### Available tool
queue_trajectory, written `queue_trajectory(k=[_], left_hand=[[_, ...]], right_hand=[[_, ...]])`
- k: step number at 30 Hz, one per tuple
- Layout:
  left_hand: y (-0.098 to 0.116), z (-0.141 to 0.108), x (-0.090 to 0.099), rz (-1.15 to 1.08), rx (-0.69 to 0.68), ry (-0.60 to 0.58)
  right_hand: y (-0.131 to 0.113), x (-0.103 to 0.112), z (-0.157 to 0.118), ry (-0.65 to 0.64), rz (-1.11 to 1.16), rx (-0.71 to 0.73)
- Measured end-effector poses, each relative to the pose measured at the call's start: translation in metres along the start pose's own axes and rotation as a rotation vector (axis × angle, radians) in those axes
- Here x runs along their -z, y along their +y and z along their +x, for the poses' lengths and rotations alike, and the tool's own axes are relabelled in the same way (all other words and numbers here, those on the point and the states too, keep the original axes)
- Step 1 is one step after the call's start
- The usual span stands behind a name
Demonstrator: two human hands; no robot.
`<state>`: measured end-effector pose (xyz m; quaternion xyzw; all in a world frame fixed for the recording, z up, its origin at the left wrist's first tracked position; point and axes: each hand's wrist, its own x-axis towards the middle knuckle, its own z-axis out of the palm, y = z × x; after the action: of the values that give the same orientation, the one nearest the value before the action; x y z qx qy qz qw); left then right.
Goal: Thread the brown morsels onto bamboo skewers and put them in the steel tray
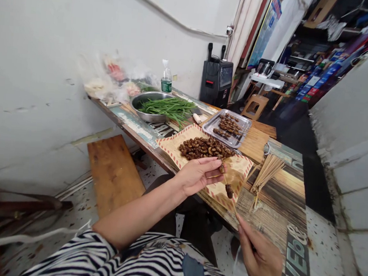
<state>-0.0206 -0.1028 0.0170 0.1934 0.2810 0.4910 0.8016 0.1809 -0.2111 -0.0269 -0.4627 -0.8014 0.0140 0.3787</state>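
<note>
My right hand is closed round the lower end of a thin wooden skewer. One dark brown, ridged piece like an insect pupa sits partway along it. At the skewer's upper end, my left hand pinches another brown pupa; whether the point has pierced it, I cannot tell. Just beyond my left fingers, a heap of glossy brown pupae lies on a sheet of paper with a red-striped border. Loose bamboo skewers lie in a bundle on the table to the right.
A metal tray holds several loaded skewers behind the heap. Farther left are a steel bowl of green vegetables, a plastic bottle and plastic bags. A black speaker stands beyond the table; a wooden bench is at left.
</note>
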Motion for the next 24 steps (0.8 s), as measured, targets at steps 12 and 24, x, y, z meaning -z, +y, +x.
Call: queue_trajectory(k=[12, 24], left_hand=[[0.000, 0.002, -0.003, 0.045, 0.013, -0.018], [0.001, 0.006, 0.000, 0.015, 0.009, -0.036]], right_hand=[[-0.021, -0.006, 0.003, 0.109, -0.038, 0.022], [-0.025, -0.011, 0.007, 0.140, -0.067, -0.012]])
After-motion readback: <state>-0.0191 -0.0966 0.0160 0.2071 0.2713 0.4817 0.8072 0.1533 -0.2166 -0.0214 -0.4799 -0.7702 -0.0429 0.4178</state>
